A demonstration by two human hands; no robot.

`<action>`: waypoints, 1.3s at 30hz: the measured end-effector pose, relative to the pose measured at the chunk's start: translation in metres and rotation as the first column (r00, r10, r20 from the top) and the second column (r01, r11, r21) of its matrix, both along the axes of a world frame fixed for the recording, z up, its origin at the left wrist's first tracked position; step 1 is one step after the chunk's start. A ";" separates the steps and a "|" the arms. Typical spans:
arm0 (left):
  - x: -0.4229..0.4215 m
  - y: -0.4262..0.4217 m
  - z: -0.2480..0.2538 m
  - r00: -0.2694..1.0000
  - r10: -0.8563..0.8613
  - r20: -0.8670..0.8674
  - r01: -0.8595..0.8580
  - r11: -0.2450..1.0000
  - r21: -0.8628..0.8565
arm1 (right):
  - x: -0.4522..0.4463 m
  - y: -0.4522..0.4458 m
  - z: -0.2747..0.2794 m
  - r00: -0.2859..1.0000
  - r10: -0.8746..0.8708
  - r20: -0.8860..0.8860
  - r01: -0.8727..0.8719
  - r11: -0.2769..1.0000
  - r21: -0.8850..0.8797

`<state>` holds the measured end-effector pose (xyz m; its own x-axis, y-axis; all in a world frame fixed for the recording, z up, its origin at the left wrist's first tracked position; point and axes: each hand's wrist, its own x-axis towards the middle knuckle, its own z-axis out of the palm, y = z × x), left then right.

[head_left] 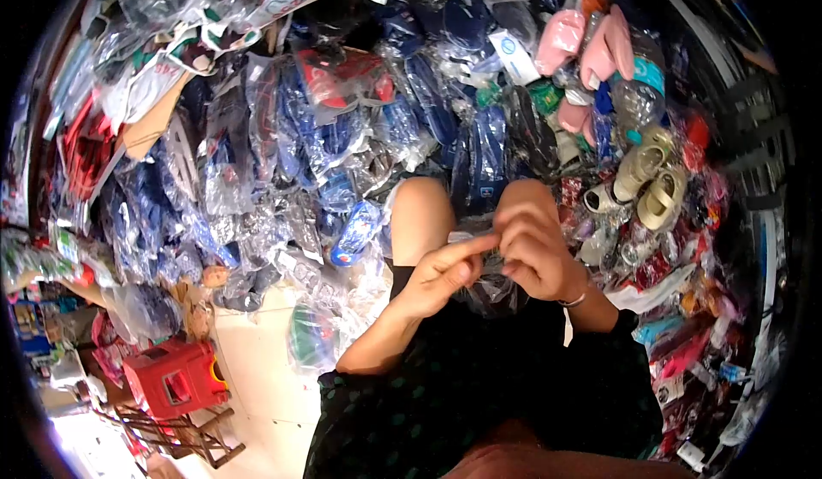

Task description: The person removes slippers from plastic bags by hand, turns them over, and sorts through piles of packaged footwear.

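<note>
My left hand (441, 275) is over my lap, its index finger stretched toward the other hand and the remaining fingers curled in. Close beside it, my right hand (538, 255) has its fingers bent and drawn together, with a band on the wrist. The fingertips of both hands nearly meet. What they pinch, if anything, is too small to make out. Just below and between them, a clear plastic bag (494, 295) with something dark inside lies on my lap. Beyond my knees lies a pair of dark blue slippers (488, 149) in clear plastic.
Plastic-wrapped footwear is heaped all around. Blue-patterned slippers (358, 232) lie left of my knee. Beige shoes (655, 179), pink slippers (608, 47) and a large clear bottle (640, 94) are at the right. A red plastic stool (175, 380) stands on the tiled floor (265, 393) at the lower left.
</note>
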<state>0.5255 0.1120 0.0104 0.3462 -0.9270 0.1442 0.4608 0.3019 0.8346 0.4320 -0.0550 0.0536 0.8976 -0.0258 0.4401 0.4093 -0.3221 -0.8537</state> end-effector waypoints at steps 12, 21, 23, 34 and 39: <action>-0.004 -0.012 -0.005 0.881 -0.031 0.472 0.011 0.999 0.046 | 0.023 0.007 -0.039 0.926 0.315 -0.207 -0.166 0.835 0.525; -0.012 -0.005 -0.010 0.957 0.055 0.285 -0.085 0.992 0.095 | 0.003 0.002 -0.053 0.918 0.238 -0.318 -0.073 0.888 0.453; -0.017 0.002 -0.011 0.972 0.115 0.204 -0.143 0.981 0.130 | 0.003 0.009 -0.054 0.895 0.210 -0.394 0.059 0.819 0.571; 0.007 0.001 -0.022 0.969 0.117 -0.217 -0.116 0.993 0.020 | -0.001 0.022 -0.022 0.925 0.029 0.379 0.240 0.730 -0.641; 0.018 0.011 -0.005 0.784 0.277 0.556 -0.339 0.941 0.010 | 0.005 0.007 -0.010 0.994 0.110 0.003 -0.096 0.881 -0.464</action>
<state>0.5431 0.1232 0.0052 0.5105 -0.8046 0.3033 -0.1754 0.2479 0.9528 0.4370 -0.0484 0.0434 0.8711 0.2784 0.4045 0.4833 -0.6322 -0.6056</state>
